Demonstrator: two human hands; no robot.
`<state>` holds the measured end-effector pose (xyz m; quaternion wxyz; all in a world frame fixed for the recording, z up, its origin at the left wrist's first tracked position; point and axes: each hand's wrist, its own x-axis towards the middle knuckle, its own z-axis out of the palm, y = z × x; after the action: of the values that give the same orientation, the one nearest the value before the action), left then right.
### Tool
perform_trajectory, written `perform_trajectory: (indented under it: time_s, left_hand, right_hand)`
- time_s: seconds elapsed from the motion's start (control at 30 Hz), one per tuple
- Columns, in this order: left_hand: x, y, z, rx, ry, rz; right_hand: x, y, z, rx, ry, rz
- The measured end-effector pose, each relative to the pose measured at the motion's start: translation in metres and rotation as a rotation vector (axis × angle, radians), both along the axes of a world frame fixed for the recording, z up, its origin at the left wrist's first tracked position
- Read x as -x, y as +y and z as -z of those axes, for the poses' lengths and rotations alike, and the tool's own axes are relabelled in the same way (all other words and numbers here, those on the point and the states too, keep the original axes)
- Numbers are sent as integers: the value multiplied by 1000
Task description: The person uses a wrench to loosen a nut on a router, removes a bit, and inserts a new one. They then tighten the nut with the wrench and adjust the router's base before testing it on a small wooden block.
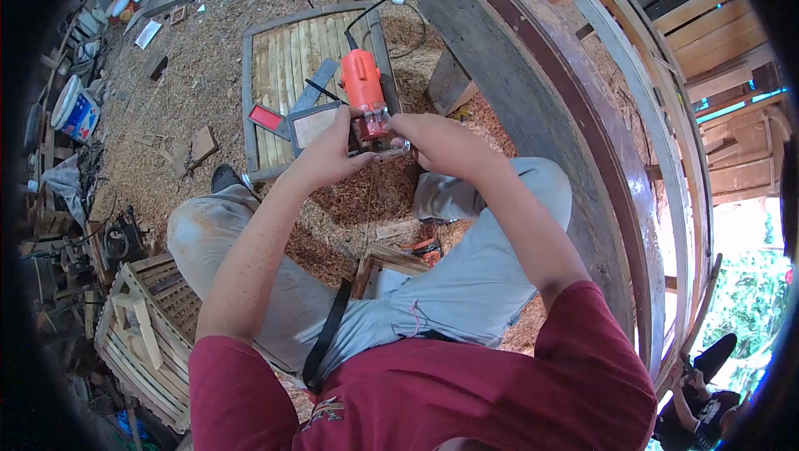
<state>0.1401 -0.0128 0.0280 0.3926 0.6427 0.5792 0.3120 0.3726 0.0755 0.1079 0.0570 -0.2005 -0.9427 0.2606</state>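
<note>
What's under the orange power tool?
The slatted panel shows beside the orange power tool; what lies directly beneath, and behind the left hand and right hand, is covered.

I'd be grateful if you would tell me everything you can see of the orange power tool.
The orange power tool has a rounded, plastic-looking body, with a black cord leaving its far end. Nearer the person are shiny fittings and a darker red part, with what looks like a flat base beyond. It points toward the person, over the right side of the slatted panel; whether it rests there is unclear. The left hand and right hand hold its near end. Whether it is running cannot be told.
</note>
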Motion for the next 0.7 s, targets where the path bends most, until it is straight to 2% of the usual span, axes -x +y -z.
perform_trajectory:
  time_s: [0.07,0.17,0.27,0.37,0.57,0.7]
  left_hand:
    - [1,0,5,-79,23,2]
    - [-2,-2,0,-25,-1,-20]
    - [-4,-1,19,-69,-146,-36]
    - [-9,-5,11,-128,-187,-96]
    - [-8,-8,-14,196,-200,-159]
    - [-11,-10,-11,133,-131,-164]
  right_hand:
    - [-2,-7,-2,-29,-23,-4]
    - [-4,-9,6,-73,-22,-44]
    - [-7,-6,23,-111,-2,-84]
    - [-7,-7,23,-74,-17,-73]
    - [-8,-2,11,39,18,-69]
    - [-9,1,14,4,26,-78]
